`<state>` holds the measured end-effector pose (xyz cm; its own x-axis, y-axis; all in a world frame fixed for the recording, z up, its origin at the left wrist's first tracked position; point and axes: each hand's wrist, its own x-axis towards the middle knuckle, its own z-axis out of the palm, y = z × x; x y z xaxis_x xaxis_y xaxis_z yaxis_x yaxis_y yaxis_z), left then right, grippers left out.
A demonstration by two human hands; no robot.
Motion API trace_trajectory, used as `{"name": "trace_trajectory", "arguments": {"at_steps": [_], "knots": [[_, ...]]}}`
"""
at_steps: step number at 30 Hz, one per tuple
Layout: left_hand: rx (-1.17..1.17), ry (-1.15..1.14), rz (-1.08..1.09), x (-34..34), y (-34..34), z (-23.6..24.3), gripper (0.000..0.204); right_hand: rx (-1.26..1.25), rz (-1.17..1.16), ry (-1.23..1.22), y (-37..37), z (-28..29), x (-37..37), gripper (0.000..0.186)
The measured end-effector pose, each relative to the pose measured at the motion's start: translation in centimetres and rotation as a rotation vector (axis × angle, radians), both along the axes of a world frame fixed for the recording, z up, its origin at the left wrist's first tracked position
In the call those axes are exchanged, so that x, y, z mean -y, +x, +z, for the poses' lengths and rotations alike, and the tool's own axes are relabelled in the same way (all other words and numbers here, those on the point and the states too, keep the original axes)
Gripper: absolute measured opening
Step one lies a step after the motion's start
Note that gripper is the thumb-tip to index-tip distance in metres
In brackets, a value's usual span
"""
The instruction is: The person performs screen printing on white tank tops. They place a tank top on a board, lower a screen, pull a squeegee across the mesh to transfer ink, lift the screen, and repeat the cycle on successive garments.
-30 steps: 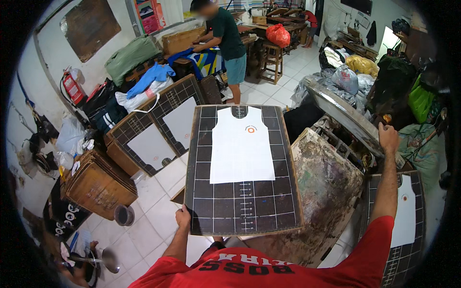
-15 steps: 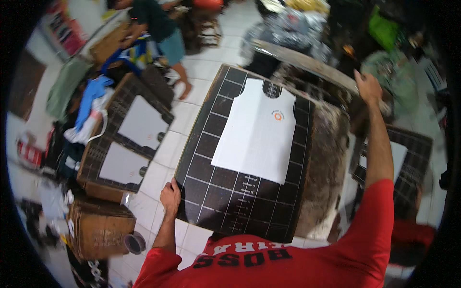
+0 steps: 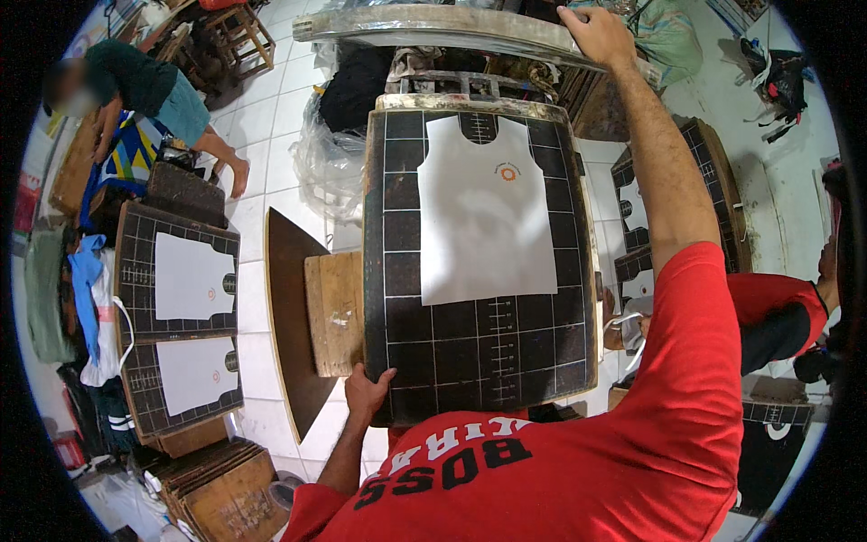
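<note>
A white shirt-shaped piece (image 3: pixel 488 244) with a small round orange print lies flat on a black board (image 3: pixel 406 334) marked with a white grid. At the board's near left corner, my left hand (image 3: pixel 368 393) grips the edge, its thumb on top and other fingers hidden. My right hand (image 3: pixel 601 38) reaches far ahead and holds the right end of a long frame (image 3: pixel 433 27) with pale wooden edges, seen nearly edge-on. This frame stands raised beyond the board. A soft shadow falls across the white piece.
Left of the board are a brown panel (image 3: pixel 293 361) and wooden block (image 3: pixel 334 312). Two white pieces lie on another gridded board (image 3: pixel 140 271); more boards (image 3: pixel 713 172) stand right. A person (image 3: pixel 135 90) bends at far left; another person's red-clad leg (image 3: pixel 777 303) shows right.
My view has turned, so the board now looks straight instead of slanted. The raised frame and my right hand appear higher in view. Both hands keep their holds.
</note>
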<state>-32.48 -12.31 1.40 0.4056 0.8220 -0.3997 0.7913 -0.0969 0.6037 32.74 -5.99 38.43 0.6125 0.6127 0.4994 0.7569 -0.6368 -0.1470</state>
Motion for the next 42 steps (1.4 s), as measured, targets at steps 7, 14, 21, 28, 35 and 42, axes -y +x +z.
{"name": "trace_trajectory", "arguments": {"at_steps": [7, 14, 21, 28, 35, 42], "knots": [[-0.045, 0.012, 0.017, 0.0, 1.6, 2.0, 0.066, 0.016, 0.030, 0.071, -1.9, 2.7, -0.4, 0.055], [-0.062, -0.004, 0.032, -1.3, 2.5, 2.7, 0.071, 0.025, 0.069, 0.052, -1.2, 4.1, -1.1, 0.055], [-0.113, -0.031, 0.015, -2.6, 2.5, 1.6, 0.078, 0.007, 0.050, 0.064, -1.4, 4.0, -0.7, 0.059], [-0.372, 0.141, -0.229, -4.6, 4.0, 0.8, 0.104, 0.016, -0.058, -0.068, -2.8, 1.0, 0.3, 0.064], [0.769, -0.171, 0.123, -18.0, 17.6, 11.4, 0.084, 0.096, 0.087, 0.132, -8.3, -12.5, 6.3, 0.042], [1.063, -0.820, 0.864, -20.7, 24.5, 6.5, 0.076, -0.080, 0.263, -0.065, -13.3, -28.8, 11.0, 0.039]]}}
